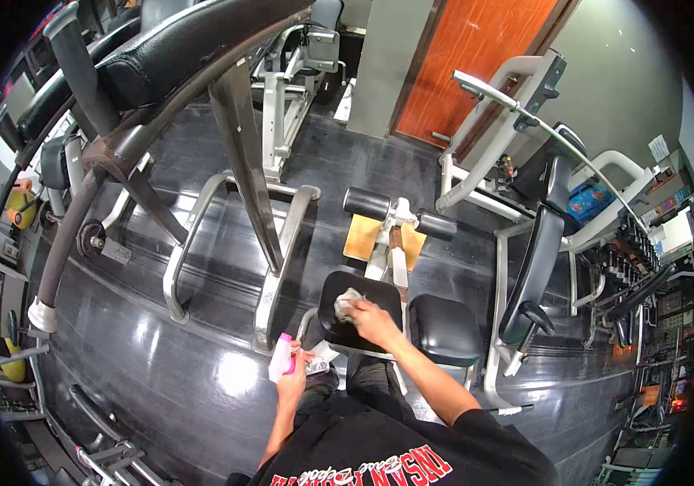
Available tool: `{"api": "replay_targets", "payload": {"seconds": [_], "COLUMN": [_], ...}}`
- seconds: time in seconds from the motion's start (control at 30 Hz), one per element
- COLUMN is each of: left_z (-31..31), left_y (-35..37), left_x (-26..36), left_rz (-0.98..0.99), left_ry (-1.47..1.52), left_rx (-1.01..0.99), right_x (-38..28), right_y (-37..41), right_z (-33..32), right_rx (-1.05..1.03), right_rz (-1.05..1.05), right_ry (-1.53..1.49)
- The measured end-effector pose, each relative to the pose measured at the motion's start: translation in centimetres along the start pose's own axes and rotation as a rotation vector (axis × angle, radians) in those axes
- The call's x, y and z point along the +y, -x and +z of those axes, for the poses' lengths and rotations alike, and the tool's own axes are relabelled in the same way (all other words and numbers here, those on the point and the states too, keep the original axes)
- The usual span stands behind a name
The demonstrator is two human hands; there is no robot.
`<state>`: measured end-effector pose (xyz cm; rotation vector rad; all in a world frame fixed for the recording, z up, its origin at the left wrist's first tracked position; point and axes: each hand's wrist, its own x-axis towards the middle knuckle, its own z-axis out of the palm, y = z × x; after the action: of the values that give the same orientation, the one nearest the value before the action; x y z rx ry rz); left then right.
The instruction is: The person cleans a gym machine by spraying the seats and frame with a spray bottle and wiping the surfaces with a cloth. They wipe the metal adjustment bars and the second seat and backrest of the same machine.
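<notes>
My right hand (373, 322) is closed on a crumpled pale cloth (347, 303), which lies against a black padded seat (332, 283) of a gym bench. Lower and to the left, my left hand (292, 379) is wrapped round a bottle (281, 360) with a white and pink body, held upright beside the seat. A second black pad (444, 328) sits just right of the first one. Beyond the seat, two black foam rollers (367, 203) are mounted on the bench's metal post.
A tall metal machine frame (246, 162) with a black backrest (177, 61) rises at the left. On the right stand a bench with an upright pad (532, 275) and a rack holding a long bar (485, 91). An orange door (464, 61) is at the back.
</notes>
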<state>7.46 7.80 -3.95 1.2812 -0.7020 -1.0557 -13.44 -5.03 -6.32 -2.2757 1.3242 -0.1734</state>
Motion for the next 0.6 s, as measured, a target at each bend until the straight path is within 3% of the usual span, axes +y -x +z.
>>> {"api": "replay_targets", "payload": {"seconds": [0.2, 0.3, 0.47, 0.6], "left_z": [-1.5, -1.8, -1.1, 1.4], "left_y": [0.7, 0.5, -0.5, -1.7], "left_x": [0.2, 1.2, 1.3, 2.2], "left_rz": [0.037, 0.024, 0.069, 0.034], "left_ry": [-0.059, -0.076, -0.156, -0.158], "left_rx": [0.068, 0.096, 0.055, -0.004], "right_x": [8.6, 10.5, 5.5, 3.4], "right_y": [1.3, -0.4, -5.5, -8.6], "right_z": [1.4, 0.9, 3.4, 4.3], "right_rx": [0.247, 0.207, 0.214, 0.142], "right_rz": [0.355, 0.374, 0.052, -0.072], "right_ry": [-0.037, -0.064, -0.177, -0.210]}}
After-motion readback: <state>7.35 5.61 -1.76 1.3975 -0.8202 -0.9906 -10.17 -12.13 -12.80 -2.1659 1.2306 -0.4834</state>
